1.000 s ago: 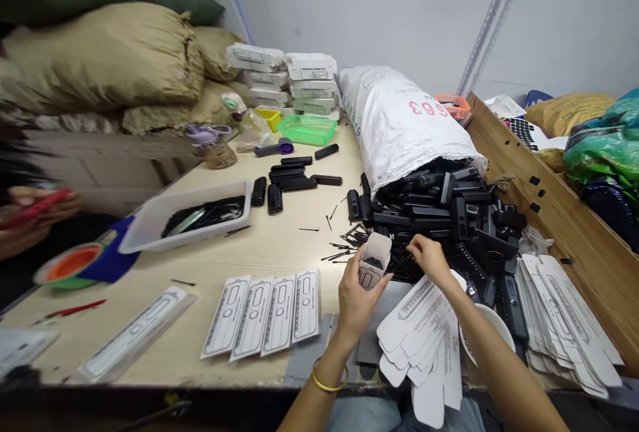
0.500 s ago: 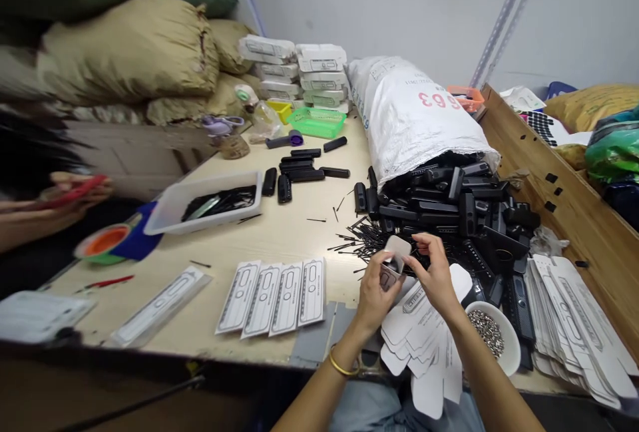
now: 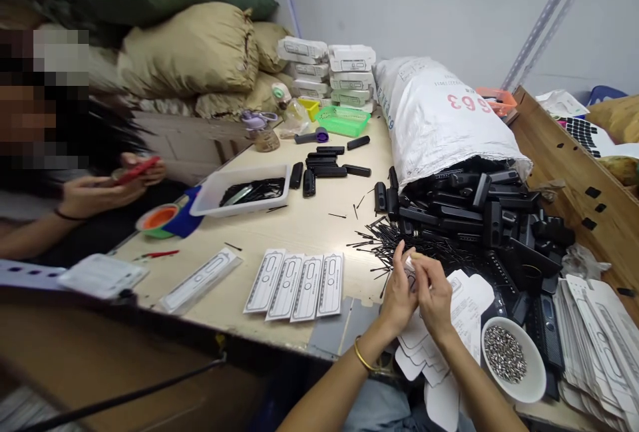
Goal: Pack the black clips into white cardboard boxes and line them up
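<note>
I am gripping a carton (image 3: 410,260) in left hand (image 3: 398,292) and right hand (image 3: 435,295), seemingly closing it. Four packs (image 3: 295,279) are lying done, and flats (image 3: 472,299) are waiting.

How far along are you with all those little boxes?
Maybe done: four flat white packs lie in a row on the table. In hand: the left hand and right hand close round one small white box, mostly hidden. To do: a big pile of black parts spills from the sack, and unfolded card blanks are stacked at the right. Plenty seems left.
</note>
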Tool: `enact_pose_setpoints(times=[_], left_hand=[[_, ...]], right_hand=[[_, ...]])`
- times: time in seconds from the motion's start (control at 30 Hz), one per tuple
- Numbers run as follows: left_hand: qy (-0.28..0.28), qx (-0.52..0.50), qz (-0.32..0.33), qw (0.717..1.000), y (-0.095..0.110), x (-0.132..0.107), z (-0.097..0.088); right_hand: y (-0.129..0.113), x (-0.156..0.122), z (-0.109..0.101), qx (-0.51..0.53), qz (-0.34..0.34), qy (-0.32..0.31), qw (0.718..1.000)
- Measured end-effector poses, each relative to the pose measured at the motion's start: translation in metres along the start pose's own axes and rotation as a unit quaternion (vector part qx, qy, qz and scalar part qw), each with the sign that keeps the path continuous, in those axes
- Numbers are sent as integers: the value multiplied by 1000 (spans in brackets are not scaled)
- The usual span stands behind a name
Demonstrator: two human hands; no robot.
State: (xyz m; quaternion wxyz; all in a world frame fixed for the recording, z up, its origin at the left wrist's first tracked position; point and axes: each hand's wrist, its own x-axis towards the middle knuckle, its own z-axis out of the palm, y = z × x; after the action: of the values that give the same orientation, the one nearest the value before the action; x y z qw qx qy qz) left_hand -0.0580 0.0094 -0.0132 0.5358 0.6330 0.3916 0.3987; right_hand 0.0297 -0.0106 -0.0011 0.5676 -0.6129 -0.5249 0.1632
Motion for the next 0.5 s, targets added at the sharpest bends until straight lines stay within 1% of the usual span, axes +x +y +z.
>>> enact_pose_setpoints(times=[0.1,0.13,0.2,0.27,0.3,0.33,0.4,0.43,0.47,0.5], left_hand=[[42,2,-26,999,3,2,6],[51,9,-33,998,4,4,6],[43,52,-54,996,6,7,1],[44,138,-100,984,5,11,-14],[57,198,-122,971,3,11,-25],[79,268,-137,950,0,12,-37],[129,410,-157,889,-12,9,-63],[141,467,-171,856,-19,6,-74],[138,506,-193,829,-26,3,-84],[128,530,-216,810,-33,-1,-92]], right_hand=[[3,-7,3,-33,-86,-6,996],[4,-10,4,-42,-101,-10,994],[4,-15,3,-58,-86,-36,994],[4,-17,-4,-65,-48,-72,994],[4,-17,-9,-65,-31,-84,994],[5,-16,-15,-66,-20,-86,994],[6,-12,-28,-82,-9,-65,994],[7,-10,-35,-95,-7,-54,994],[8,-9,-40,-107,-5,-49,993],[10,-7,-45,-118,-3,-52,992]])
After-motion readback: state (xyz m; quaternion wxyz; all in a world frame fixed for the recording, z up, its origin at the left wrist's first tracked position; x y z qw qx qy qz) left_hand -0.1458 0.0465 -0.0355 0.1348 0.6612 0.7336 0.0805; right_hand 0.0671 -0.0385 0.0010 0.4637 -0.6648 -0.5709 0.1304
